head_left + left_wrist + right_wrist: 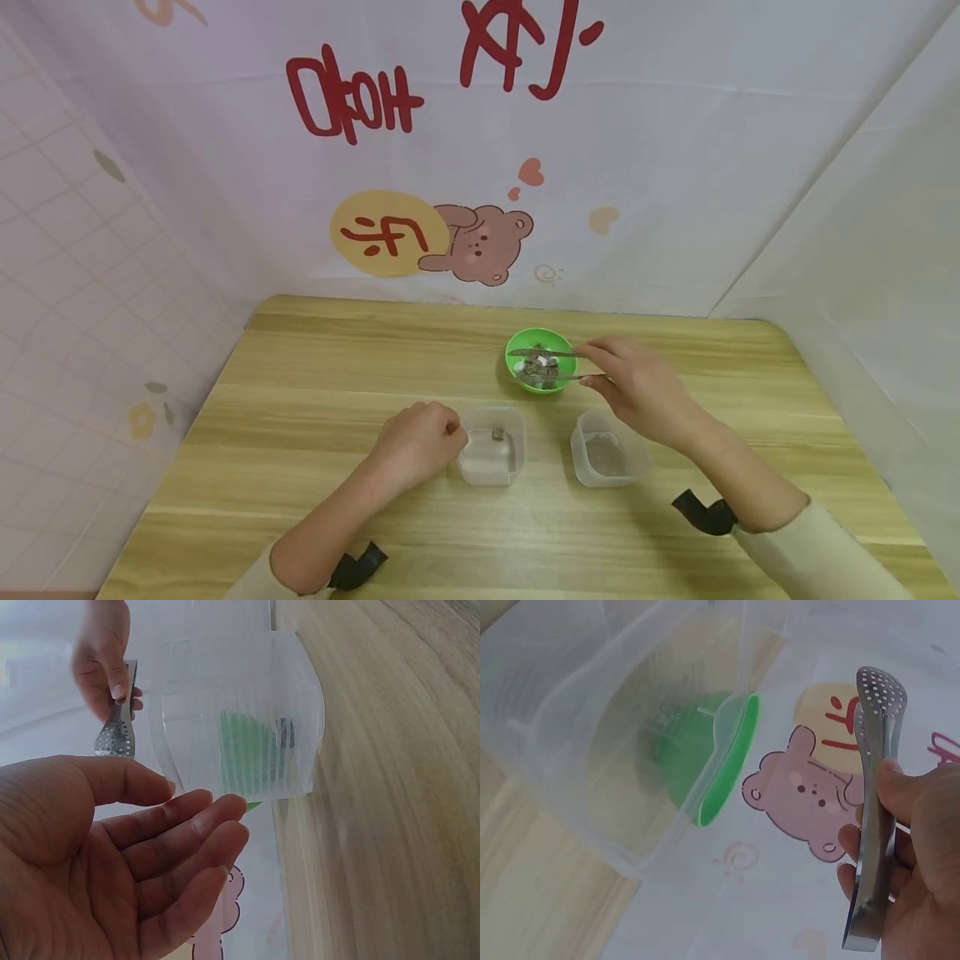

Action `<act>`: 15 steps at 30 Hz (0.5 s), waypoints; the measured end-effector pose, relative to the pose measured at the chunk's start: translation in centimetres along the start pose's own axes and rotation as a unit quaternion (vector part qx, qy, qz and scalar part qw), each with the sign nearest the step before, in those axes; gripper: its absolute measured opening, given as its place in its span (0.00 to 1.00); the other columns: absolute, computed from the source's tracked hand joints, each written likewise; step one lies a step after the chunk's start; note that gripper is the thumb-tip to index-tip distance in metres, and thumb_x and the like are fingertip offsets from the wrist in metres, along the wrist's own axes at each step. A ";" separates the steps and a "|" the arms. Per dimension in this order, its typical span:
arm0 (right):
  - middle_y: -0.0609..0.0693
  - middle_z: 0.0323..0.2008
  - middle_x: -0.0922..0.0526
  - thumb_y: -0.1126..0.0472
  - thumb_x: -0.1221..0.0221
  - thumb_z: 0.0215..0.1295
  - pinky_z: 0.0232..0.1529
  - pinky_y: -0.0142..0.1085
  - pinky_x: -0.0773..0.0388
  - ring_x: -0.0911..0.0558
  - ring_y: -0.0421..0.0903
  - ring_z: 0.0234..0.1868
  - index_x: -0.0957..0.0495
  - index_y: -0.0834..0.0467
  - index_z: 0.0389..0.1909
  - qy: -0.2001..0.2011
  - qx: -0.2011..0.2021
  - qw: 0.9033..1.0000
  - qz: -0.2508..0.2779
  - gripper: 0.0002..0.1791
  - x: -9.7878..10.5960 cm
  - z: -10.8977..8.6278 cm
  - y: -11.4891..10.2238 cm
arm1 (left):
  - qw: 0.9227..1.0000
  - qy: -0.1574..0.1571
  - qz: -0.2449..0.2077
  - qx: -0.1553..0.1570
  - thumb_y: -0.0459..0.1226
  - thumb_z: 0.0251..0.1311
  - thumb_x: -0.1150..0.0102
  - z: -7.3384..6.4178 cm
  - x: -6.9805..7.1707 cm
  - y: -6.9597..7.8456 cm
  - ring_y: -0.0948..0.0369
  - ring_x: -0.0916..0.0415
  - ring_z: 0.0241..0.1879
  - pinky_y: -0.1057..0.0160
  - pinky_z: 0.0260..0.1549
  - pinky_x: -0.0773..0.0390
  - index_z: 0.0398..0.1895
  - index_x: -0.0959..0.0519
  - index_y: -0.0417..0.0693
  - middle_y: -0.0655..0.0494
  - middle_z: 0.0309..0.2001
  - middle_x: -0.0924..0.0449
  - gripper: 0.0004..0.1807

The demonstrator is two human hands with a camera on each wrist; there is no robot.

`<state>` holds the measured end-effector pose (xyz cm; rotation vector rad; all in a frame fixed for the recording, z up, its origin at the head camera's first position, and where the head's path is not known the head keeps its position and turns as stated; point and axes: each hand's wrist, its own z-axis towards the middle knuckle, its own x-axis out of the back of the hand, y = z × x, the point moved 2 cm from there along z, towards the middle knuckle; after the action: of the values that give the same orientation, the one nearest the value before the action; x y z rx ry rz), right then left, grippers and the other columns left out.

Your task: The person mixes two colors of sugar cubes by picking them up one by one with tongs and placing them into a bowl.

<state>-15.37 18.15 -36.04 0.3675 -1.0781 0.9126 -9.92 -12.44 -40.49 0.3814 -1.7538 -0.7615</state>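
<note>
My right hand (pixel 647 392) grips a pair of metal tongs (pixel 873 855) with perforated ends. In the head view the tongs' two arms reach over the green bowl (pixel 540 335), spread a little apart. Small grey and white pieces lie in that bowl. My left hand (pixel 420 442) is by the left wall of a clear plastic container (pixel 486 480), its fingers loosely bent and nothing in them. Inside that container sits one small grey piece (pixel 498 434). Whether the left fingertips touch the container's wall I cannot tell.
A second clear container (pixel 596 478) stands to the right, below my right forearm; its contents are unclear. The wood-grain table (pixel 360 350) meets a white printed backdrop (pixel 660 158) behind, with white sheets at both sides.
</note>
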 end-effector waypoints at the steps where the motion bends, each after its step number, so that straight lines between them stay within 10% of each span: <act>1: 0.55 0.49 0.16 0.69 0.27 0.58 0.44 0.48 0.16 0.15 0.53 0.46 0.19 0.64 0.57 -0.004 0.008 1.000 -0.002 0.24 0.0 0.2 -0.2 | 1.000 -0.001 -0.001 0.001 0.35 0.67 0.44 0.0 0.0 0.0 0.66 0.47 0.14 0.66 0.15 0.47 0.13 0.30 0.54 0.65 0.12 0.43 0.21; 15: 0.52 0.49 0.14 0.66 0.24 0.57 0.58 0.48 0.22 0.16 0.52 0.52 0.17 0.62 0.54 -0.091 0.161 0.973 -0.141 0.23 0.5 2.2 -3.2 | 1.000 0.004 0.002 0.002 0.33 0.65 0.44 -0.1 0.2 0.2 0.66 0.48 0.15 0.65 0.16 0.48 0.14 0.27 0.52 0.65 0.13 0.44 0.19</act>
<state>-14.04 15.01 -34.03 0.8668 -1.0114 0.8091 -9.88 -12.43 -40.25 0.3832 -1.7496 -0.7521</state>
